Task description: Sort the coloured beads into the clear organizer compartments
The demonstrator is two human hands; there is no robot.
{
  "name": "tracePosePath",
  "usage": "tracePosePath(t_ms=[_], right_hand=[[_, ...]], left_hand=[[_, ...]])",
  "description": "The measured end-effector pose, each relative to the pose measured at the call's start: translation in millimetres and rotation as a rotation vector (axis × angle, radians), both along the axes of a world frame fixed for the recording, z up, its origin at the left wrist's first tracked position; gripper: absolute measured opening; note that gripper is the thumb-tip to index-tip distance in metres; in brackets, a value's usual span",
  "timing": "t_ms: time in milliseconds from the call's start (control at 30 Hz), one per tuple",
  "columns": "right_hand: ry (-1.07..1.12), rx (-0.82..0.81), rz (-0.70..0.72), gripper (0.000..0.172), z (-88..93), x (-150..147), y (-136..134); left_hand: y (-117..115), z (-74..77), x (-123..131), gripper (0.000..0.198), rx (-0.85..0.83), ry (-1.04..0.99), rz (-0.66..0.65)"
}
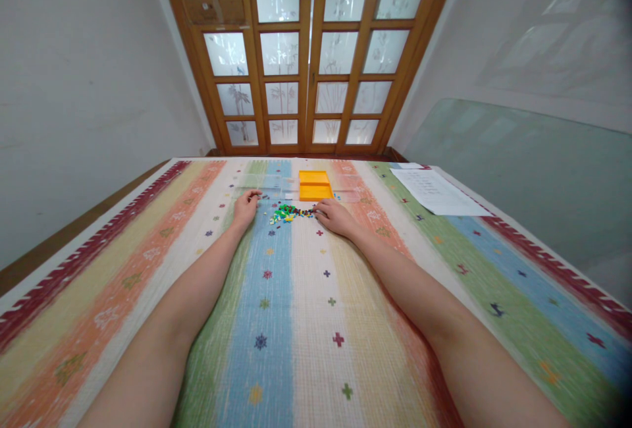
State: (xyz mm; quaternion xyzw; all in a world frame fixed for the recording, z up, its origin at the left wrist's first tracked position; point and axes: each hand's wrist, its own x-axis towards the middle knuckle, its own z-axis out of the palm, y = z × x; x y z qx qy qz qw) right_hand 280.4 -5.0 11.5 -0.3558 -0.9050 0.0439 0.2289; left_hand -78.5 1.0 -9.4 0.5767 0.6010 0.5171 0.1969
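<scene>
Small, mixed-coloured pieces (286, 212), green, yellow, dark and red among them, lie in a loose heap on the striped tablecloth. Left of the heap rests my left hand (245, 209), its thumb and fingers bent together; whatever they pinch is too small to make out. My right hand (334, 216) lies at the heap's right end. Its fingers are curled together at the dark pieces, and anything between them is hidden. Just beyond the heap sits a yellow-orange box (316, 178) with two shallow sections.
Clear plastic trays (269, 182) flank the yellow box. Printed white paper sheets (434, 192) lie at the far right of the table. The striped tablecloth (306, 322) covers the table, with walls at both sides and glazed wooden doors (309, 79) behind.
</scene>
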Motion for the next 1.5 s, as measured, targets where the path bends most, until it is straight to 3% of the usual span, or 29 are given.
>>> tracePosePath(t_ms=[100, 233, 333, 633, 967, 1300, 1500], right_hand=[[0.005, -0.001, -0.001, 0.022, -0.5, 0, 0], [-0.001, -0.008, -0.006, 0.022, -2.5, 0, 2], [0.0, -0.003, -0.003, 0.022, -1.9, -1, 2], [-0.003, 0.0, -0.01, 0.022, 1.7, -2, -2], [-0.016, 0.032, 0.009, 0.022, 4.5, -2, -5], [-0.047, 0.029, 0.077, 0.018, 3.9, -2, -2], [-0.096, 0.03, 0.064, 0.018, 7.5, -8, -7]], left_hand=[[3, 3.9, -17, 0.03, 0.031, -0.019, 0.075], [4, 9.3, -44, 0.037, 0.011, -0.218, 0.233], [5, 10.0, -53, 0.044, -0.031, -0.312, 0.216], [11, 0.0, -52, 0.052, -0.045, -0.269, 0.123], [-4, 5.6, -37, 0.045, 0.038, 0.21, 0.133], [-16, 11.6, 0, 0.033, 0.057, 0.549, -0.102], [-23, 16.4, 16, 0.032, 0.074, 0.649, -0.236]])
